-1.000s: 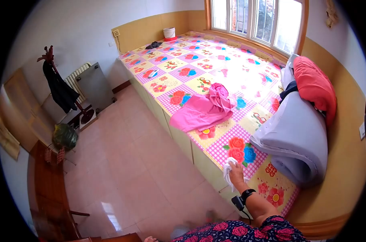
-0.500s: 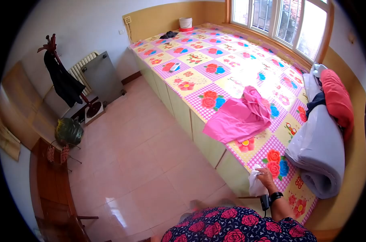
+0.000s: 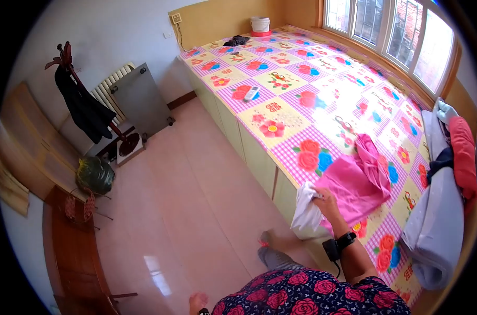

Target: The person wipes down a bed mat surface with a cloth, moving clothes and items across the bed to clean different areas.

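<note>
My right hand (image 3: 325, 202) is closed on a white cloth (image 3: 307, 208), which hangs over the front edge of the platform bed (image 3: 284, 146). Just beyond the hand, a crumpled pink garment (image 3: 354, 184) lies on the flowered bed cover. Low in the view, near my body, my left hand (image 3: 198, 302) shows only in part; its fingers are too blurred to make out.
A rolled grey mattress (image 3: 435, 231) and a red bundle (image 3: 462, 155) lie at the right. On the bed are a white remote (image 3: 251, 94), dark cloth (image 3: 237, 40) and a white bucket (image 3: 260, 24). A coat stand (image 3: 81, 94) and wooden furniture (image 3: 75, 252) are at the left.
My right hand has moved along the bed edge with the white cloth, up to the pink garment. The view has shifted, and my left hand shows more clearly at the bottom.
</note>
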The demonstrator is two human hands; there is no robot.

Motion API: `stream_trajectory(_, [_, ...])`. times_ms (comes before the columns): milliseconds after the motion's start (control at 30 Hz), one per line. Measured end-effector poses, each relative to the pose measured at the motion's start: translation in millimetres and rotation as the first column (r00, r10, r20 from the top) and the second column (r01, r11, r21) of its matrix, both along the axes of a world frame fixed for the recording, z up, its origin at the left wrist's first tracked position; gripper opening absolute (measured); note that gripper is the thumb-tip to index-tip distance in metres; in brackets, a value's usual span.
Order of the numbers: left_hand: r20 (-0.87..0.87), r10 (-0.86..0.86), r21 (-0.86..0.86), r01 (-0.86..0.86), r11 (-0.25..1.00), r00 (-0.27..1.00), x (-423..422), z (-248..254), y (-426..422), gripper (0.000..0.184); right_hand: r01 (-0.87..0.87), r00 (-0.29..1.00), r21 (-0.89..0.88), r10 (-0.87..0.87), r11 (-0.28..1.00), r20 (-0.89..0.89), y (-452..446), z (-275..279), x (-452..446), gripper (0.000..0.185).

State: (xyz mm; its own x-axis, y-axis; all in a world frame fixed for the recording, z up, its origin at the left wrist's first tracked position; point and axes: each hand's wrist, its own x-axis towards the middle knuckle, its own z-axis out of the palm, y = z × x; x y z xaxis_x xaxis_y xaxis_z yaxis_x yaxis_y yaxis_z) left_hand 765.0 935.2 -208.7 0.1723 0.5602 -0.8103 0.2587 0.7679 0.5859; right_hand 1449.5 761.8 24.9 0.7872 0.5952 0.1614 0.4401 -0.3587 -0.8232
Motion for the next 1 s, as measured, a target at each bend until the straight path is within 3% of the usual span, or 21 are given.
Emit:
stream_trajectory(33, [-0.126, -0.17, 0.201, 0.193, 0.96, 0.977, 8, 3, 15, 0.019, 0.057, 0.996, 0.001, -0.057, 0.998, 0.066, 23, 1, 16, 0.049])
stream_trajectory(100, [-0.45, -0.38, 0.468, 0.576, 0.67, 0.808, 26, 22, 37, 0.031, 0.142, 0.977, -0.079, -0.127, 0.987, 0.17, 49, -38, 65, 0.046])
stream_trajectory(200, [-0.602, -0.429, 0.594, 0.736, 0.324, 0.674, 47, 35, 74, 0.035, 0.191, 0.971, -0.215, -0.153, 0.958, 0.183, 100, -68, 102, 0.04])
stream_trajectory(267, [-0.568, -0.371, 0.585, 0.677, 0.447, 0.735, 66, 47, 85, 0.035, 0.154, 0.974, -0.245, -0.107, 0.957, 0.198, 133, -70, 116, 0.039])
stream_trajectory(300, [-0.552, -0.341, 0.577, 0.644, 0.503, 0.761, 74, 54, 89, 0.036, 0.08, 0.986, -0.124, -0.06, 0.989, 0.157, 149, -74, 121, 0.038])
stream_trajectory(433, [-0.403, -0.254, 0.411, 0.422, 0.808, 0.879, 128, 55, 129, 0.034, 0.049, 0.985, -0.212, -0.012, 0.976, 0.171, 229, -62, 142, 0.039])
stream_trajectory(633, [-0.349, -0.182, 0.288, 0.29, 0.913, 0.919, 171, 51, 208, 0.032, 0.133, 0.99, -0.19, -0.12, 0.973, 0.08, 338, -70, 164, 0.038])
stream_trajectory(667, [-0.347, -0.183, 0.28, 0.288, 0.916, 0.92, 178, 44, 230, 0.032, 0.145, 0.984, -0.197, -0.121, 0.97, 0.129, 359, -73, 181, 0.039])
stream_trajectory(767, [-0.376, -0.205, 0.301, 0.329, 0.895, 0.903, 188, 36, 289, 0.031, 0.158, 0.976, -0.223, -0.118, 0.962, 0.181, 413, -64, 199, 0.039])
stream_trajectory(833, [-0.44, -0.272, 0.353, 0.444, 0.824, 0.856, 192, 30, 332, 0.03, 0.175, 0.972, -0.241, -0.128, 0.955, 0.198, 454, -61, 204, 0.039])
stream_trajectory(900, [-0.574, -0.373, 0.399, 0.646, 0.651, 0.729, 197, 27, 381, 0.03, 0.169, 0.947, -0.199, -0.103, 0.965, 0.304, 489, -73, 218, 0.037])
stream_trajectory(1000, [-0.729, -0.462, 0.342, 0.853, 0.394, 0.506, 206, 17, 458, 0.029, 0.204, 0.96, -0.287, -0.133, 0.936, 0.246, 548, -60, 223, 0.034])
